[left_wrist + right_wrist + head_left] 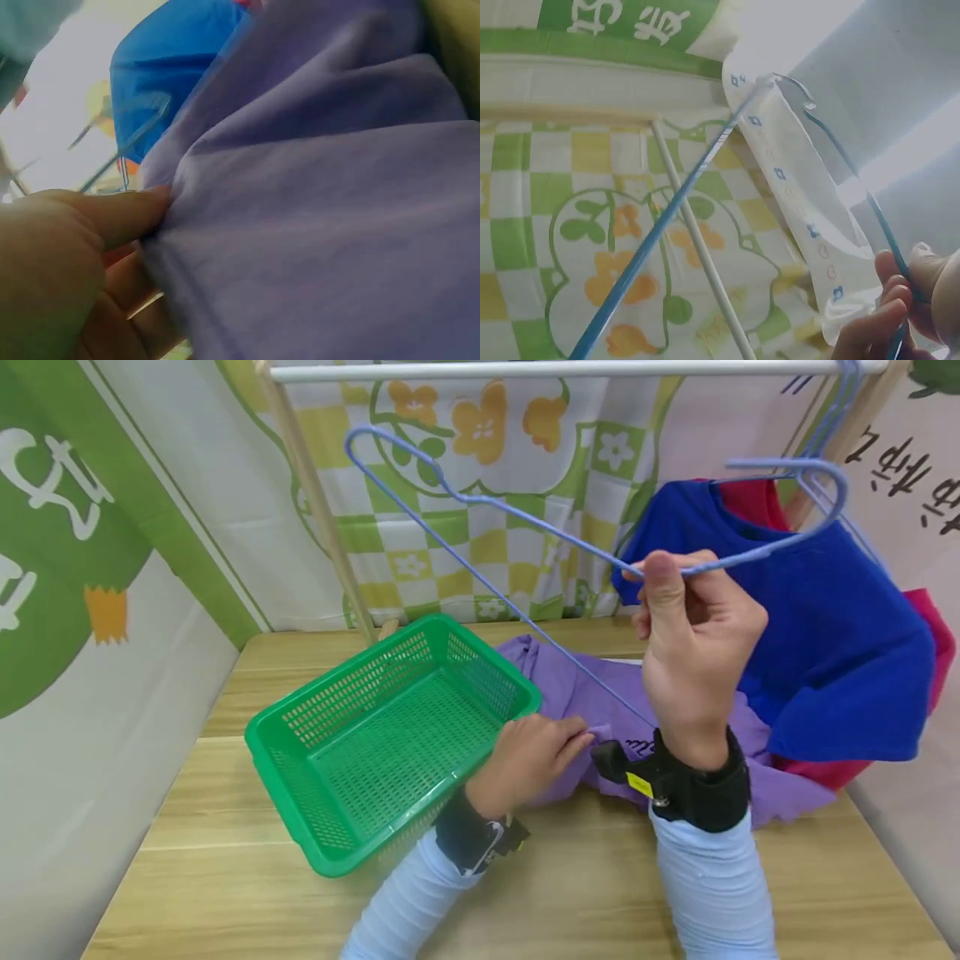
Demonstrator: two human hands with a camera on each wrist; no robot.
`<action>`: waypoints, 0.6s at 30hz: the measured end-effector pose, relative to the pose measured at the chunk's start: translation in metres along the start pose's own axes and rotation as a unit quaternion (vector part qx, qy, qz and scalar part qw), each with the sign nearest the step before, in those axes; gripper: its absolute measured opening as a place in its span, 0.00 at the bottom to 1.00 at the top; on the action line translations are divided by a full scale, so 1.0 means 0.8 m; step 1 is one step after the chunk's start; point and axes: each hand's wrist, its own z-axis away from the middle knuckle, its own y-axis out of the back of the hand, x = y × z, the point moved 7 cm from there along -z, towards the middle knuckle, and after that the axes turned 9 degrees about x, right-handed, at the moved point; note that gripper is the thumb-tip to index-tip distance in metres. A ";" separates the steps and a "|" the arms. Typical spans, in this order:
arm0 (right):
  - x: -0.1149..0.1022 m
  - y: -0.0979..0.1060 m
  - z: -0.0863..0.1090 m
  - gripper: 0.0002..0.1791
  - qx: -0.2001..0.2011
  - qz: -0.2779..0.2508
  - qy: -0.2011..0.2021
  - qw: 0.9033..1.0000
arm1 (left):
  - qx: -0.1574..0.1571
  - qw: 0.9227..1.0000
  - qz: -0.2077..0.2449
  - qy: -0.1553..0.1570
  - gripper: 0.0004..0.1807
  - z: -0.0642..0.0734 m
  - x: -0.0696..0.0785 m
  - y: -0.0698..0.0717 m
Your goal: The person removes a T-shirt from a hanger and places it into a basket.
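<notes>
The right hand [693, 635] pinches a thin light-blue hanger [750, 556] near the base of its hook, thumb and fingers closed together on the bar. The hanger is raised above the desk [585, 877], a light wood-grain surface, with its hook directed right. In the head view, its near lower end passes behind the right wrist and cannot be seen; in the right wrist view, the lower frame edge cuts off the bars.

The left hand [528, 756] pinches an edge of a purple cloth garment [570, 693] between thumb and fingers. The garment lies crumpled at the centre and right of the desk, toward the rear edge. A dark print on it is partly covered by the black wrist strap [701, 789] and is illegible. The left wrist view is dim and blurred; the cloth fills most of it.

A green perforated plastic basket [405, 743], rectangular, stands on the left half of the desk, near the rear edge, just beside the purple garment. At the right rear corner, a blue cloth garment [847, 643] hangs below a white rail [562, 370]. It covers most of a red garment [930, 610] behind it.
</notes>
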 end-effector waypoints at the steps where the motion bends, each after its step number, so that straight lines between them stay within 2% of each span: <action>1: -0.002 -0.008 -0.007 0.16 -0.001 0.009 0.001 1.000 | -0.008 1.000 -0.001 -0.003 0.14 0.000 0.000 -0.003; 4: -0.004 -0.026 -0.038 0.14 -0.023 0.092 0.012 0.995 | -0.023 1.000 0.004 -0.012 0.13 0.001 0.002 -0.008; 5: -0.003 -0.030 -0.051 0.15 -0.035 0.134 0.014 0.990 | -0.023 1.000 0.005 -0.012 0.13 0.001 0.001 -0.006; 6: 0.000 -0.034 -0.064 0.16 -0.047 0.188 0.018 0.981 | -0.020 1.000 0.009 -0.009 0.14 0.001 0.001 -0.003; 7: 0.005 -0.037 -0.078 0.18 -0.060 0.245 0.019 0.967 | -0.017 1.000 0.011 -0.006 0.14 0.000 0.000 0.000; 8: 0.012 -0.039 -0.091 0.21 -0.072 0.308 0.017 0.948 | -0.015 1.000 0.014 -0.002 0.14 0.000 -0.001 0.004; 10: 0.031 -0.043 -0.118 0.25 -0.093 0.424 0.000 0.901 | -0.011 1.000 0.018 0.007 0.15 0.000 -0.002 0.011; 12: 0.051 -0.048 -0.140 0.29 -0.108 0.519 -0.013 0.848 | -0.011 1.000 0.020 0.016 0.14 0.001 -0.004 0.016; 13: 0.061 -0.051 -0.150 0.30 -0.113 0.548 -0.021 0.829 | -0.012 1.000 0.020 0.019 0.14 0.001 -0.005 0.017; 14: 0.070 -0.055 -0.160 0.31 -0.116 0.570 -0.030 0.813 | -0.013 1.000 0.019 0.020 0.14 0.001 -0.006 0.018; 15: 0.079 -0.059 -0.167 0.31 -0.118 0.584 -0.036 0.802 | -0.015 0.999 0.019 0.022 0.13 0.002 -0.006 0.018; 17: 0.095 -0.065 -0.179 0.32 -0.121 0.602 -0.048 0.788 | -0.019 0.999 0.018 0.025 0.14 0.002 -0.007 0.018; 18: 0.102 -0.068 -0.184 0.32 -0.123 0.606 -0.055 0.784 | -0.020 0.999 0.018 0.026 0.14 0.002 -0.007 0.019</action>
